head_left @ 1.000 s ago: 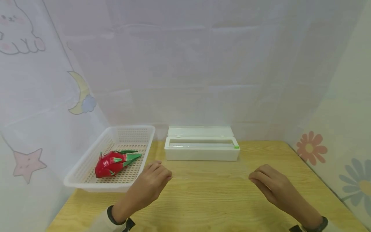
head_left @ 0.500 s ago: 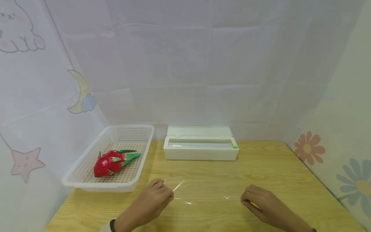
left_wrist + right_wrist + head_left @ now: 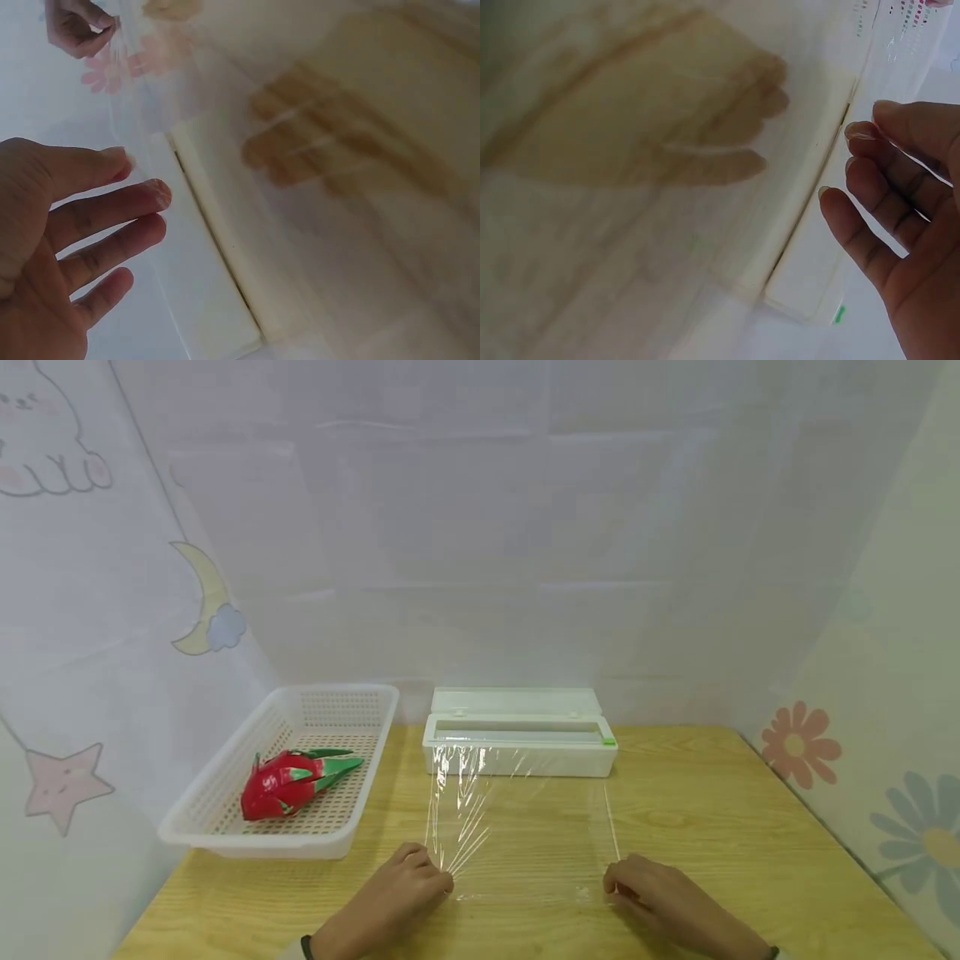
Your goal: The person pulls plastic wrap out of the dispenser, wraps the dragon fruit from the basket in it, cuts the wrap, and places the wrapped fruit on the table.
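Note:
A clear sheet of plastic wrap [image 3: 517, 839] stretches toward me from the white wrap dispenser box [image 3: 555, 765], creased on its left side. My left hand [image 3: 393, 893] pinches its near left corner between thumb and forefinger. At the near right corner, my right hand [image 3: 667, 897] pinches the film too. In the left wrist view the left hand [image 3: 67, 232] has its other fingers spread loosely, with the film passing beyond the fingertips. The right wrist view gives the right hand [image 3: 907, 202] with thumb and forefinger together on the film. The dispenser's lid [image 3: 517, 700] stands raised at the back.
A white plastic basket [image 3: 180, 822] stands on the left of the wooden table [image 3: 690, 802], holding a red and green dragon fruit [image 3: 288, 783]. Behind the dispenser hangs a pale cloth backdrop [image 3: 487, 568]. A green slider [image 3: 608, 742] sits at the dispenser's right end.
Both hands have come toward me, down in the head view, and slightly closer together. The plastic wrap now shows as a taut sheet reaching from the dispenser. Basket and dispenser stay put.

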Demonstrator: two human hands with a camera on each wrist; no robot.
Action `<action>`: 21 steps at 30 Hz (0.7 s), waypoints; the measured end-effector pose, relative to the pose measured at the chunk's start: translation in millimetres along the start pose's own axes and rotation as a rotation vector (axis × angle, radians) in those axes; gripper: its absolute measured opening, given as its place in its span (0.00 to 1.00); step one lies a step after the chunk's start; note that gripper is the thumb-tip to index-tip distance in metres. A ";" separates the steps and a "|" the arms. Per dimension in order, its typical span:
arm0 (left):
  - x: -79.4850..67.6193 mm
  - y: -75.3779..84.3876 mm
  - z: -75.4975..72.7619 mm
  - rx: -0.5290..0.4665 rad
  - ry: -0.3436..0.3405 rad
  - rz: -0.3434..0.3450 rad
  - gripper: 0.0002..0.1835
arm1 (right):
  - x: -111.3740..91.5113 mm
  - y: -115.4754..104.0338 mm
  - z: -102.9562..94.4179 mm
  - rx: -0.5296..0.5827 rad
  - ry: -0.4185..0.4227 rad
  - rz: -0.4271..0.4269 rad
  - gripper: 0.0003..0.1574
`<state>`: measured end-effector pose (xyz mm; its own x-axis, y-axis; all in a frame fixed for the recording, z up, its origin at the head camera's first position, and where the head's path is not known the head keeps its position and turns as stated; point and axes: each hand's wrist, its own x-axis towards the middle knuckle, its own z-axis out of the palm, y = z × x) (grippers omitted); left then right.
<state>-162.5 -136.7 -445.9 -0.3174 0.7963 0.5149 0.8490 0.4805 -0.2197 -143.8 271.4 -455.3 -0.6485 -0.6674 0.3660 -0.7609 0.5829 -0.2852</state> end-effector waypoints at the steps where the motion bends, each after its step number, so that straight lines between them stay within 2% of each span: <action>1: -0.2 0.0 0.7 0.010 -0.005 0.008 0.13 | 0.4 0.5 -0.3 0.006 -0.015 0.005 0.15; 5: -1.1 0.0 1.7 0.030 -0.027 0.022 0.13 | 1.0 1.6 -1.8 0.037 -0.077 0.023 0.15; 8: -2.1 -0.4 2.5 0.054 -0.047 0.042 0.11 | 0.6 1.7 -1.0 0.037 -0.088 0.026 0.16; 18: -4.9 0.7 1.0 0.043 -0.143 0.046 0.06 | -3.6 2.8 3.9 0.028 -0.039 -0.008 0.16; 21: -4.1 1.6 -0.2 0.041 -0.156 0.042 0.06 | -4.8 3.5 0.9 0.050 -0.056 0.025 0.14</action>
<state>-159.8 -139.3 -448.3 -0.3469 0.8617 0.3704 0.8457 0.4581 -0.2737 -143.3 276.3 -458.9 -0.6663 -0.6787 0.3089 -0.7439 0.5766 -0.3378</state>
